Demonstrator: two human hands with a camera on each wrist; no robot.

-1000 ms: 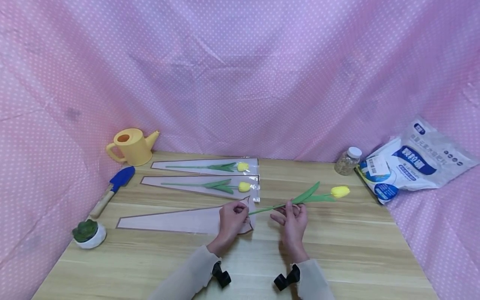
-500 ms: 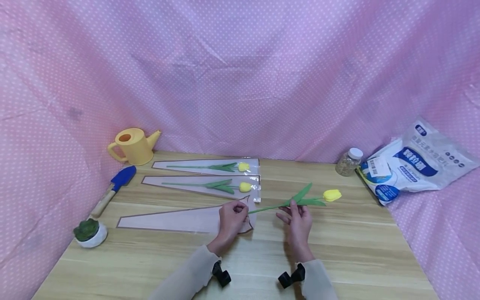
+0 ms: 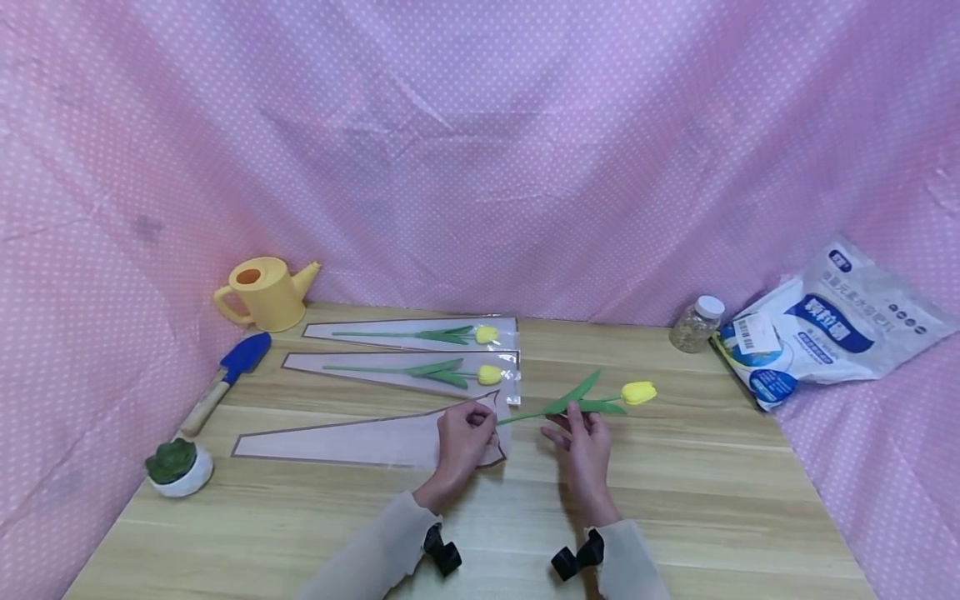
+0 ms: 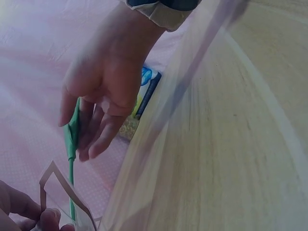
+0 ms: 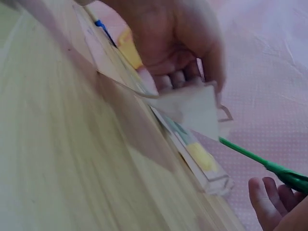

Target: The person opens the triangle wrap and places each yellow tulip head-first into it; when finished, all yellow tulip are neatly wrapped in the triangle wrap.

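A yellow tulip [image 3: 638, 392] with green leaves is held near its leaves by my right hand [image 3: 588, 450], thumb on top. Its green stem [image 5: 245, 153] runs left to the mouth of a flat, brown-edged flower sleeve [image 3: 337, 442]. At that mouth my left hand [image 3: 461, 437] pinches the sleeve's edge, which stands lifted off the table. The stem's lower end is hidden by the sleeve and fingers in the head view. In the left wrist view, the stem passes down behind the raised brown edge [image 4: 72, 192]. Both hands are just above the table.
Behind lie two sleeves, the nearer [image 3: 360, 363] and the farther [image 3: 375, 327], each with a yellow tulip. A yellow watering can [image 3: 268, 296], blue trowel [image 3: 243, 354] and potted succulent [image 3: 180, 468] stand left. A lidded jar [image 3: 696, 323] and white bag [image 3: 832, 325] sit right.
The tulip has moved left, its stem sliding further toward and behind the left fingers. My right hand shifted slightly right, then back left. The left hand and sleeve have stayed in place.
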